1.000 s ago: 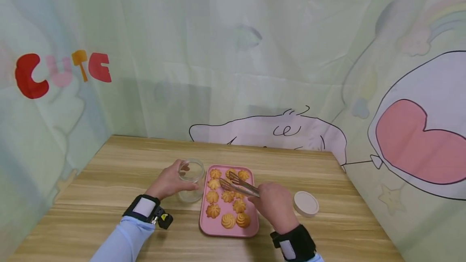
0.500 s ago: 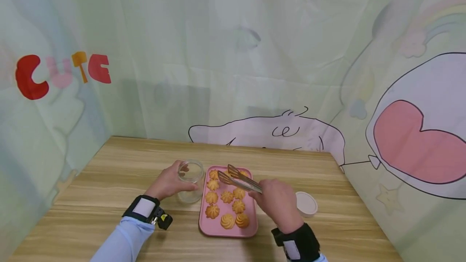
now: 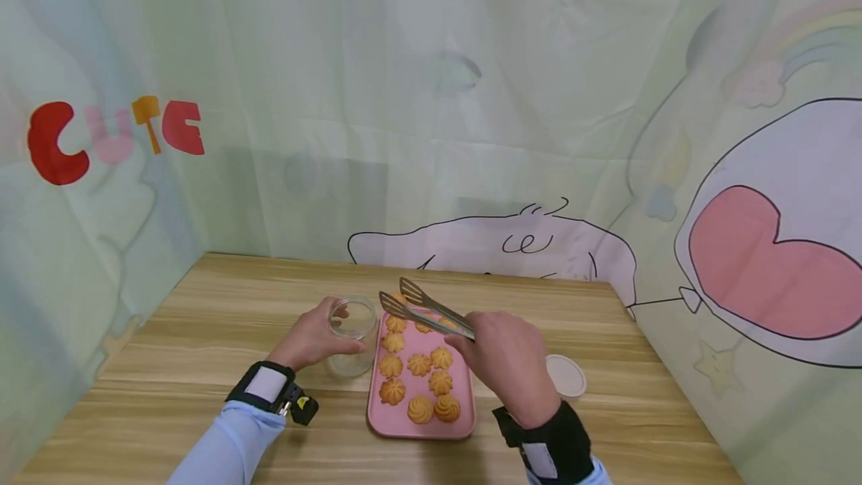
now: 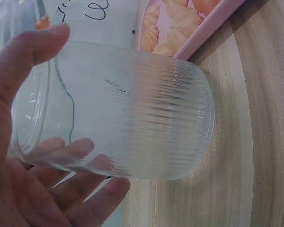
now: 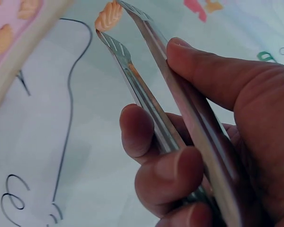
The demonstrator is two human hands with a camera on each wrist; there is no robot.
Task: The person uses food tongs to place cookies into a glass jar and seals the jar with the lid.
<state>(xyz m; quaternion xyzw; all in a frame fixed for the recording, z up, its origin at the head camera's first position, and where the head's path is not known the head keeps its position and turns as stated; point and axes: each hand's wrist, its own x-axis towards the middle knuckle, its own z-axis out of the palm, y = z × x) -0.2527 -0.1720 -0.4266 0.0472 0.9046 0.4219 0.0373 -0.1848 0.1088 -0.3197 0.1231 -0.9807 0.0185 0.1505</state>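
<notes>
My left hand [image 3: 311, 337] grips a clear glass jar [image 4: 128, 113] near its mouth, thumb on one side and fingers on the other. The jar stands upright on the table, ribbed low down, with no cookie visible inside. My right hand [image 3: 508, 358] holds metal tongs [image 5: 189, 104] with slotted tips. Between those tips a golden swirled cookie [image 5: 109, 16] is pinched, raised over the far left corner of the pink tray [image 3: 387, 425]. Several similar cookies [image 3: 420, 409] lie in rows on the tray, just right of the jar; the tongs partly hide the back row.
A round white lid [image 3: 566, 376] lies to the right of the tray, partly covered by my right hand in the head view. The wooden table [image 3: 269, 283] ends at a printed cloth backdrop [image 3: 303, 171] behind and on both sides.
The tongs have risen off the tray with a cookie pinched in their tips, and have swung left and back toward the jar. My left hand and the jar have stayed put.
</notes>
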